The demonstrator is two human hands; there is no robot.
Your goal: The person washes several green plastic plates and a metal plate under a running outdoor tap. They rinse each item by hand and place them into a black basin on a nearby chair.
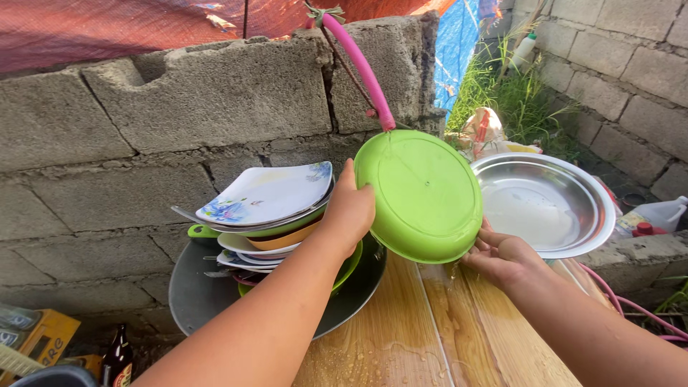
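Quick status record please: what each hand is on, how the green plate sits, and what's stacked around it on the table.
left hand: grips the left rim of the green plate
right hand: holds the plate's lower right rim
green plate: tilted on edge, underside toward the camera, wet
pink hose: hangs over the block wall, its end just above the plate
dish stack: plates and bowls piled in a dark pan, a white floral square plate on top, left of the hands
steel basin: tilted, behind the plate on the right
wooden table: wet, water drops

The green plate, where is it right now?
In the head view the green plate is centre-right, held tilted between both hands, under the pink hose and left of the steel basin.
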